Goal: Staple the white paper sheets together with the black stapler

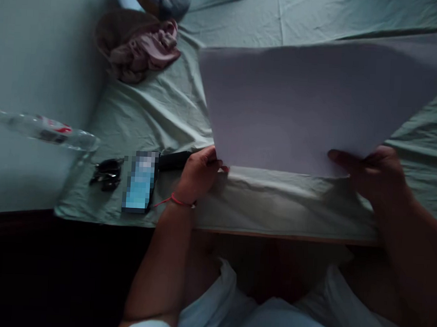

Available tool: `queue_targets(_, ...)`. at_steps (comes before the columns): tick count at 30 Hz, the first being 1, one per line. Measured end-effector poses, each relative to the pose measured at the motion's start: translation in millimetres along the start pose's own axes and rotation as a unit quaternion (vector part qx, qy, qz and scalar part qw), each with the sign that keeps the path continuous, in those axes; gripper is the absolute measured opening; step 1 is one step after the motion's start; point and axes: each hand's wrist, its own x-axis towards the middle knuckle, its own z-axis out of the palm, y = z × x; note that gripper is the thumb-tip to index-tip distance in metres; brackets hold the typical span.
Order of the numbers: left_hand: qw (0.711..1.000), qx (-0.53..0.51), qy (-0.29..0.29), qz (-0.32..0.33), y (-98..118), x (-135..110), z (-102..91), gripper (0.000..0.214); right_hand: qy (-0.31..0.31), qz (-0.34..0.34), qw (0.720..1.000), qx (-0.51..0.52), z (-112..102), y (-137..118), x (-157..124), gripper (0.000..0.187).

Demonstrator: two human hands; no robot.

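A large white sheet of paper (298,109) is held up over the cloth-covered surface, its far edge raised and its near edge toward me. My left hand (201,172), with a red string at the wrist, grips the sheet's lower left corner; its fingers are partly hidden behind the paper. On the lower right edge, my right hand (375,171) pinches the sheet, thumb on the near face and the other fingers behind it. Close by my left hand lie a black case-like object (174,160) and a phone (140,181) with a lit, pixelated screen.
Dark sunglasses (107,174) lie left of the phone. A clear plastic bottle (55,131) with a red and white label stands near the wall (34,51). Crumpled pinkish cloth (143,52) sits at the back left. A pale green sheet (163,107) covers the surface, which ends before my lap.
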Motion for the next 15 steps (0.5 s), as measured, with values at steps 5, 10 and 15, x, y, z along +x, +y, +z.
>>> queue_targets(5,0.995,-0.082,-0.008,-0.056,4,-5,-0.7,0.017,-0.043,0.027,0.995,0.082,0,2,-1,0.025)
queue_targets(10,0.990,-0.102,0.021,-0.100,5,-8,-4.1,0.025,-0.042,0.044,0.986,0.155,-1,-4,-3,0.030)
queue_targets(15,0.976,-0.198,0.025,-0.084,6,-8,-1.2,0.040,-0.005,0.143,0.974,0.175,-2,-13,-3,0.041)
